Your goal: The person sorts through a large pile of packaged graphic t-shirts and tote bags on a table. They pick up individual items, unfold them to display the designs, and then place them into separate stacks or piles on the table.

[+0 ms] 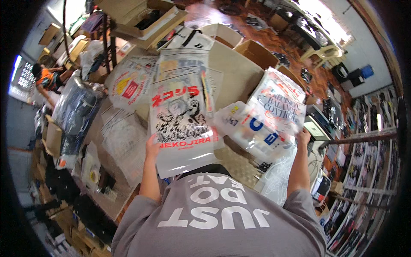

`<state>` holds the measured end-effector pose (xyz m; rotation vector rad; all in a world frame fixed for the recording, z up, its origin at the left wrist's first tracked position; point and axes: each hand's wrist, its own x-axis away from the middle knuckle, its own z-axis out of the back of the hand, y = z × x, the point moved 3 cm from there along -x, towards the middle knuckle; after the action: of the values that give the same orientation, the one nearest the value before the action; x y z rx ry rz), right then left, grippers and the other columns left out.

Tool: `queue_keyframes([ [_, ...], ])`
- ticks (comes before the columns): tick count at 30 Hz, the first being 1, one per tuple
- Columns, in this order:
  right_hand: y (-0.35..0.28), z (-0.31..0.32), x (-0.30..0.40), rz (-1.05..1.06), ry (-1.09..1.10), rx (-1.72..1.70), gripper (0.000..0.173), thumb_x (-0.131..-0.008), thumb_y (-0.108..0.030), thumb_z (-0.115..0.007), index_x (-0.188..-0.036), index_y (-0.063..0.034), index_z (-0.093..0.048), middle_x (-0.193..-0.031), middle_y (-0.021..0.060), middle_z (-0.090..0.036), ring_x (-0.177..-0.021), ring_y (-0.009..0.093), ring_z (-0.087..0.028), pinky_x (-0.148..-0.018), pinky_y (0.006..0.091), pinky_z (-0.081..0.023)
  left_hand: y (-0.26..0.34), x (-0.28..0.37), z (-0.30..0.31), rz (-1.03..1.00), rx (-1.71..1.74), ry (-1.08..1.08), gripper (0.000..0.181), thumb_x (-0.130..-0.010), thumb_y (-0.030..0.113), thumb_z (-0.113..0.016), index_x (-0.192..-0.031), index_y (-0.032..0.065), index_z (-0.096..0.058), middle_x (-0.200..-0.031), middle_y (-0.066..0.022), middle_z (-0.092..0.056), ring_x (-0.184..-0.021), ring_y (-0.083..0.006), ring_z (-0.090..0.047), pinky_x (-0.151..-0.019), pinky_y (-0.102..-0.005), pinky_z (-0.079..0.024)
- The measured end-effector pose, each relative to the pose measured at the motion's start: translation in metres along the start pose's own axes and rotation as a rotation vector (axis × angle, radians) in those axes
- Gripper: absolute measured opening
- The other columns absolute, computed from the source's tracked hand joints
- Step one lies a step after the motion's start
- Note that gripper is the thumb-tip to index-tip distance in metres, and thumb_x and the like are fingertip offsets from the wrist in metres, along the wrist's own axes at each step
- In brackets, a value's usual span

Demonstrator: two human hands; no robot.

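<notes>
My left hand (153,146) grips the left edge of a clear film sheet (181,120) printed with a black cat drawing and red lettering. The sheet's lower end hangs near my waist. Off to the right, my right hand (303,136) is closed on the edge of a sheaf of printed film sheets (279,101) bearing grey and red writing. Below that sheaf is another film (257,128) with large blue letters; whether my right hand holds it too is unclear. Further printed films (131,85) lie on the table (236,69) beyond my left hand.
Pale translucent films (125,141) lie on the left side. An open cardboard box (258,53) stands behind the table, and a larger box (144,19) is at the far left. A plastic-wrapped bundle (77,119) rests at left, near a seated person (49,77). A monitor (314,128) stands at right.
</notes>
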<state>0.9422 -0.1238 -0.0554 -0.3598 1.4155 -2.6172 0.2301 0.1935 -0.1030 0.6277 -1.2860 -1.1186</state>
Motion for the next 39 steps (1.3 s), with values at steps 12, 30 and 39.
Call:
queue_keyframes([
  [12, -0.105, -0.161, 0.171, 0.490, -0.381, -0.004, 0.033, -0.090, -0.023, -0.048, -0.114, -0.0010, -0.053, -0.106, 0.0127, -0.058, -0.098, 0.020, -0.054, -0.085, 0.0315, -0.041, 0.097, 0.042, 0.006, -0.068, 0.303, -0.022, 0.060, -0.070, -0.007, -0.043, -0.129, 0.0013, -0.042, -0.127, -0.0115, -0.047, -0.099, -0.0151, -0.055, -0.079, -0.0231, -0.045],
  [30, -0.272, -0.223, 0.225, 0.118, -1.125, 0.002, 0.046, -0.079, 0.003, -0.051, -0.124, -0.0035, -0.045, -0.085, 0.0147, -0.064, -0.062, 0.018, -0.061, -0.052, 0.0274, -0.050, 0.088, 0.047, -0.084, -0.396, 0.176, 0.007, 0.058, -0.076, -0.008, -0.043, -0.133, -0.0001, -0.035, -0.132, -0.0104, -0.043, -0.105, -0.0133, -0.051, -0.077, -0.0233, -0.046],
  [39, -0.221, -0.033, 0.098, 0.101, -0.454, -0.159, 0.048, -0.083, -0.004, -0.052, -0.129, -0.0097, -0.039, -0.076, 0.0114, -0.062, -0.058, 0.016, -0.058, -0.050, 0.0272, -0.047, 0.143, -0.002, -0.229, -0.446, 0.158, -0.673, 0.063, -0.088, 0.025, -0.053, -0.139, 0.0053, -0.022, -0.140, -0.0157, -0.031, -0.114, -0.0197, -0.046, -0.092, -0.0304, -0.039],
])
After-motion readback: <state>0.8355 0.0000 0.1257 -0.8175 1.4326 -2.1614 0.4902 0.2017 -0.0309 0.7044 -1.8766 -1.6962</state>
